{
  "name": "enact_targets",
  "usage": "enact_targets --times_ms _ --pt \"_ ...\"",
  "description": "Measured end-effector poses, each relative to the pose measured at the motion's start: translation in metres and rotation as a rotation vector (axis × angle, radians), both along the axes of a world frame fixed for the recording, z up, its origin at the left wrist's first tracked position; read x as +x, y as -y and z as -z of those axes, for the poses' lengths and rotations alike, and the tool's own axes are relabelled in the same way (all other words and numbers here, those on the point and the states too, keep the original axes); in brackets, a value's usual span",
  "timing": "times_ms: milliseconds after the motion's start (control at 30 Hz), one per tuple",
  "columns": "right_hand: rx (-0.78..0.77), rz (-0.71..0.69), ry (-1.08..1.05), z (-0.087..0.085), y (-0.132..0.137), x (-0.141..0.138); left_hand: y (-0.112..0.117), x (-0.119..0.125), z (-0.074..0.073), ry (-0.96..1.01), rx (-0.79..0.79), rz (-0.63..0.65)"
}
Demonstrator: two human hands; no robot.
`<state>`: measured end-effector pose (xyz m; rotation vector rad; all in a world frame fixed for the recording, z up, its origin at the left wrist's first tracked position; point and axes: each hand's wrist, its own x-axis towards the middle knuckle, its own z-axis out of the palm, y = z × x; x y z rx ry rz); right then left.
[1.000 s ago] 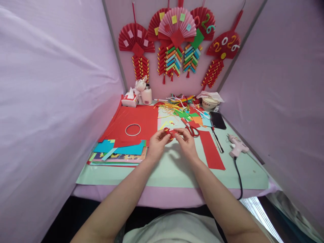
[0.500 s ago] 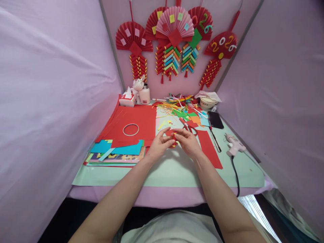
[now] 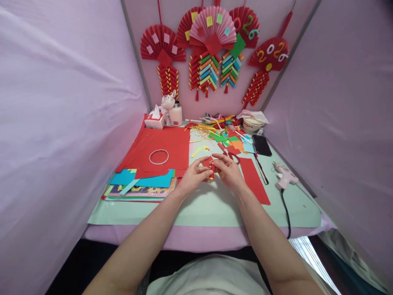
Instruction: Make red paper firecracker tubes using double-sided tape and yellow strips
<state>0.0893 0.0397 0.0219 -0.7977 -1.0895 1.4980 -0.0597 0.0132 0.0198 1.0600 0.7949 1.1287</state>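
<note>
Between my two hands is a small red paper roll (image 3: 212, 172) with yellow at its ends, held roughly upright above the table. My left hand (image 3: 196, 172) pinches it from the left with thumb and fingers. From the other side, my right hand (image 3: 226, 170) has its thumb and fingers closed on the roll's upper part. Just beyond my right fingers lie red-handled scissors (image 3: 233, 158). Small red paper and yellow scraps (image 3: 201, 150) are on the table behind the hands.
Red sheets (image 3: 172, 141) with a ring (image 3: 159, 157) on them cover the left. At right lie a red strip (image 3: 254, 180), a black pen-like tool (image 3: 261, 170), a phone (image 3: 262, 145) and a corded glue gun (image 3: 285, 176). Paper fans (image 3: 213, 26) hang on the back wall.
My fingers have shifted slightly on the roll, and more of its red side shows. Both hands stay in almost the same place.
</note>
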Motion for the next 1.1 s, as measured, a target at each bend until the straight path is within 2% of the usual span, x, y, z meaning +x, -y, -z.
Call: enact_targets --times_ms 233,433,533,667,767,900,1100 --pt "0.005 -0.147 0.005 -0.001 0.003 -0.002 0.0 -0.001 -0.004 0.094 -0.085 -0.076" --pt "0.018 -0.098 0.024 0.004 0.002 -0.005 0.0 -0.002 -0.004 0.144 -0.12 -0.053" --pt "0.01 -0.076 0.028 0.004 0.003 -0.008 -0.003 -0.005 -0.002 0.237 -0.155 -0.062" --pt "0.152 -0.097 0.067 0.003 0.006 -0.008 -0.007 -0.009 -0.001 0.355 -0.204 -0.078" --pt "0.261 -0.132 0.132 0.001 0.009 -0.006 -0.006 -0.01 -0.002 0.346 -0.218 -0.023" --pt "0.303 -0.086 0.16 0.0 0.01 -0.005 -0.003 -0.01 -0.005 0.315 -0.26 0.042" --pt "0.352 -0.029 0.183 0.0 0.008 -0.005 -0.004 -0.013 -0.003 0.306 -0.278 0.039"
